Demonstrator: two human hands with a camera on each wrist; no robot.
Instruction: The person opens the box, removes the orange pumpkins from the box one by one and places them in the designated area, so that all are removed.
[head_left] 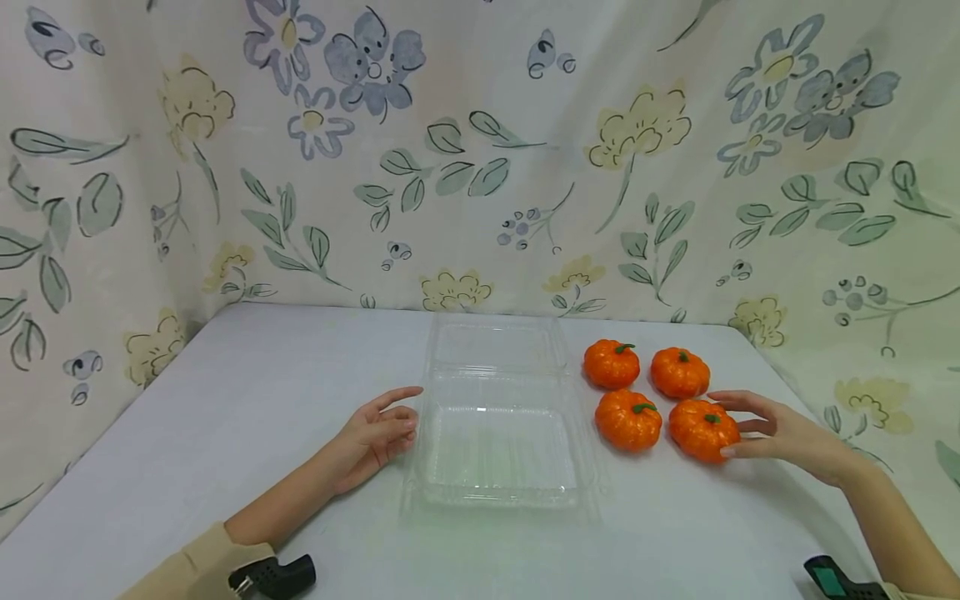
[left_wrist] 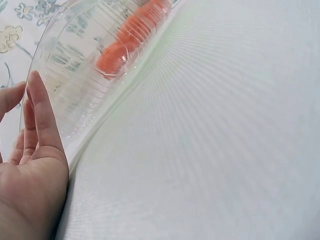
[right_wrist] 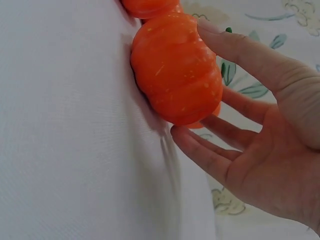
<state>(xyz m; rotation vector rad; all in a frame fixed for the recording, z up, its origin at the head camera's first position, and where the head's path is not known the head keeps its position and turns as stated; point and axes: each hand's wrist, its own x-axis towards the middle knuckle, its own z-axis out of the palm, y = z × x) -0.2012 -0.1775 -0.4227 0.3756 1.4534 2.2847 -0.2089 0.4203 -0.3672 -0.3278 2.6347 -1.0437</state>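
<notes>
A clear plastic clamshell box (head_left: 495,493) lies with its lid (head_left: 498,343) folded back. My left hand (head_left: 378,437) is at the box's left edge; in the left wrist view its fingers (left_wrist: 45,117) are nearly straight beside the clear rim (left_wrist: 34,62). Several orange toy pumpkins with green stems stand right of the box. My right hand (head_left: 783,437) holds the nearest right pumpkin (head_left: 703,431) from its right side, thumb at the front and fingers around the back. That pumpkin (right_wrist: 175,70) rests on the table, with a gap before my palm.
The other pumpkins are close by: one front left (head_left: 628,421), one back left (head_left: 611,364), one back right (head_left: 679,373). All stand on a white table (head_left: 300,358). A flowered curtain (head_left: 480,233) hangs behind the table and at both sides.
</notes>
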